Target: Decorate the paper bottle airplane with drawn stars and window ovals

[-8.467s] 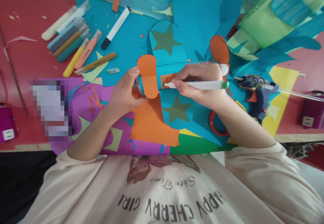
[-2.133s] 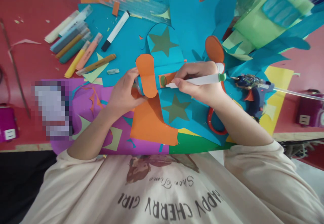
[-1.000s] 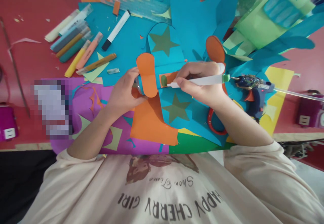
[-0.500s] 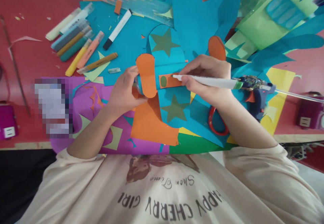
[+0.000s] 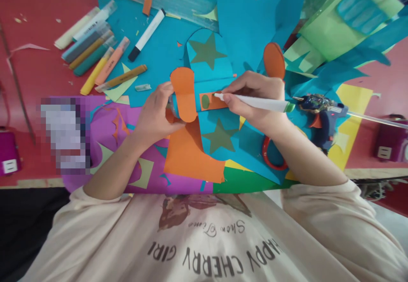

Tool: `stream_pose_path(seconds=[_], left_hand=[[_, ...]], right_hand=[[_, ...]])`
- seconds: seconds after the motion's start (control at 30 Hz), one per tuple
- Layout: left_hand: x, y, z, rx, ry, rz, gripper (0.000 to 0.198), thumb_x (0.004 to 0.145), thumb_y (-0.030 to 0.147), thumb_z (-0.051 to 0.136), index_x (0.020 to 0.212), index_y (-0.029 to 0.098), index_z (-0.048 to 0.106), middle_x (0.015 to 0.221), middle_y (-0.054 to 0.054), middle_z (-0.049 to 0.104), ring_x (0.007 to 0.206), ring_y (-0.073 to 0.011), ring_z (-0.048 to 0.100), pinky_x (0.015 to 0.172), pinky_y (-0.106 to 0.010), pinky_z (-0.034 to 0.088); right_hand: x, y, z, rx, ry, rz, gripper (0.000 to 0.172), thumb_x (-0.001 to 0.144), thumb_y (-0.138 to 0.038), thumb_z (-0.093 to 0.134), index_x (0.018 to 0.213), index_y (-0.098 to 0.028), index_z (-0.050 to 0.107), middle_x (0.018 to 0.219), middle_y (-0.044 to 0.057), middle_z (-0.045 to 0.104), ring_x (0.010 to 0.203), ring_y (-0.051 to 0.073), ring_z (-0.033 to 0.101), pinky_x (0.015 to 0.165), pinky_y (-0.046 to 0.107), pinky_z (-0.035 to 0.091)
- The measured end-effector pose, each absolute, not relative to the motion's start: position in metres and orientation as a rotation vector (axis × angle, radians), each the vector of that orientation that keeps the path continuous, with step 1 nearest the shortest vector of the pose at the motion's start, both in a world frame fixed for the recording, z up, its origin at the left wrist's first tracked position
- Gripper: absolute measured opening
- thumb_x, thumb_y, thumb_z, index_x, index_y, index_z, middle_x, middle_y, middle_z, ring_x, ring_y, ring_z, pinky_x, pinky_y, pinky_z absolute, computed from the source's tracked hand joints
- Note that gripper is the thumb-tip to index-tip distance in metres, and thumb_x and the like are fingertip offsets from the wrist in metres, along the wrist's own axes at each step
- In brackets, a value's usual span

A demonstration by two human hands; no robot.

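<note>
My right hand (image 5: 258, 103) is closed on a white marker with a green end (image 5: 255, 101); its tip rests on an orange paper strip (image 5: 212, 101) that bears a green filled oval. The strip is stuck on a blue paper plane model (image 5: 213, 99) with green stars on its wings and an orange rounded nose piece (image 5: 185, 92). My left hand (image 5: 156, 114) grips the model's nose end beside that orange piece, fingers curled round it.
Several coloured markers (image 5: 92, 56) and a black-capped white marker (image 5: 146, 34) lie at the upper left. A blue hot glue gun (image 5: 321, 112) lies right of my hand, red-handled scissors (image 5: 270, 156) under my wrist. Cut paper sheets cover the red table (image 5: 35, 73).
My right hand has shifted the marker to the right along the orange strip; a green oval is now filled in at the strip's left end. My left hand stays put.
</note>
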State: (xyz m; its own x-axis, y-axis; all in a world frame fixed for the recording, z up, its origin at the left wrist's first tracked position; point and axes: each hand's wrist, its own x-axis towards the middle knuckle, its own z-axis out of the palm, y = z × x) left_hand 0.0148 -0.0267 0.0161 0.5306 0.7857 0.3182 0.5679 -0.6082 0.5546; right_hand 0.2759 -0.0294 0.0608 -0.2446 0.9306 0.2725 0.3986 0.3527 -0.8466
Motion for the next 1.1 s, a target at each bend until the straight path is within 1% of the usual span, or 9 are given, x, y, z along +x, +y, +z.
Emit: stream_pose_path(seconds=[0.13,0.33,0.47,0.6,0.7,0.83,0.9,1.0,1.1], left_hand=[[0.0153,-0.0266,0.0163,2.386,1.100,0.764,0.071,0.081,0.035,0.074,0.139,0.030,0.033,0.138,-0.008,0.054,0.130,-0.0330,0.055,0.103,-0.049,0.052],[0.0150,-0.0255,0.0164,2.380,1.085,0.759,0.065,0.088,0.047,0.068,0.139,0.028,0.033,0.138,-0.010,0.054,0.130,-0.0319,0.055,0.102,-0.049,0.053],[0.0147,-0.0247,0.0143,2.390,1.087,0.750,0.064,0.089,0.048,0.066,0.139,0.029,0.031,0.138,-0.010,0.054,0.131,-0.0311,0.055,0.102,-0.048,0.053],[0.0143,-0.0243,0.0137,2.307,1.091,0.784,0.064,0.086,0.053,0.069,0.135,0.028,0.037,0.138,-0.010,0.055,0.131,-0.0333,0.055,0.104,-0.049,0.051],[0.0145,-0.0245,0.0156,2.227,1.099,0.765,0.061,0.084,0.053,0.071,0.130,0.027,0.041,0.139,-0.009,0.056,0.132,-0.0349,0.054,0.107,-0.049,0.049],[0.0156,-0.0249,0.0188,2.217,1.134,0.701,0.060,0.085,0.055,0.069,0.130,0.027,0.041,0.140,-0.008,0.055,0.134,-0.0343,0.052,0.109,-0.049,0.048],[0.0158,-0.0249,0.0190,2.237,1.137,0.694,0.062,0.086,0.057,0.067,0.132,0.027,0.039,0.140,-0.008,0.055,0.134,-0.0334,0.052,0.108,-0.049,0.048],[0.0151,-0.0244,0.0177,2.293,1.099,0.727,0.063,0.088,0.056,0.066,0.134,0.025,0.036,0.140,-0.011,0.054,0.133,-0.0320,0.053,0.107,-0.049,0.050],[0.0143,-0.0244,0.0160,2.339,1.074,0.751,0.061,0.090,0.052,0.066,0.135,0.026,0.035,0.139,-0.012,0.054,0.133,-0.0324,0.054,0.105,-0.049,0.051]], right_hand=[[0.2750,-0.0296,0.0620,-1.154,-1.832,0.831,0.030,0.090,-0.046,0.064,0.074,-0.021,0.067,0.065,0.000,0.065,0.055,0.011,0.055,0.049,0.026,0.041],[0.2749,-0.0291,0.0606,-1.109,-1.848,0.839,0.031,0.090,-0.047,0.063,0.072,-0.021,0.066,0.061,-0.001,0.063,0.054,0.010,0.052,0.054,0.028,0.043],[0.2745,-0.0293,0.0616,-1.129,-1.852,0.868,0.035,0.089,-0.050,0.062,0.069,-0.022,0.066,0.055,-0.002,0.059,0.049,0.010,0.048,0.049,0.027,0.038],[0.2752,-0.0298,0.0653,-1.166,-1.860,0.898,0.037,0.088,-0.052,0.063,0.067,-0.022,0.065,0.053,-0.002,0.057,0.048,0.010,0.046,0.047,0.027,0.035],[0.2759,-0.0299,0.0673,-1.163,-1.875,0.910,0.034,0.087,-0.048,0.065,0.065,-0.022,0.064,0.053,-0.002,0.057,0.047,0.009,0.043,0.047,0.027,0.035],[0.2747,-0.0304,0.0666,-1.095,-1.876,0.900,0.027,0.087,-0.036,0.065,0.064,-0.021,0.063,0.054,-0.002,0.058,0.047,0.009,0.044,0.046,0.027,0.034],[0.2740,-0.0307,0.0654,-1.073,-1.870,0.901,0.026,0.086,-0.032,0.065,0.064,-0.021,0.063,0.054,-0.003,0.058,0.046,0.009,0.044,0.045,0.027,0.033],[0.2739,-0.0305,0.0646,-1.080,-1.879,0.914,0.026,0.086,-0.034,0.064,0.064,-0.021,0.062,0.055,-0.002,0.060,0.048,0.010,0.046,0.046,0.026,0.035],[0.2749,-0.0294,0.0666,-1.104,-1.912,0.912,0.028,0.086,-0.037,0.063,0.063,-0.021,0.062,0.058,-0.001,0.063,0.052,0.011,0.050,0.049,0.027,0.039]])
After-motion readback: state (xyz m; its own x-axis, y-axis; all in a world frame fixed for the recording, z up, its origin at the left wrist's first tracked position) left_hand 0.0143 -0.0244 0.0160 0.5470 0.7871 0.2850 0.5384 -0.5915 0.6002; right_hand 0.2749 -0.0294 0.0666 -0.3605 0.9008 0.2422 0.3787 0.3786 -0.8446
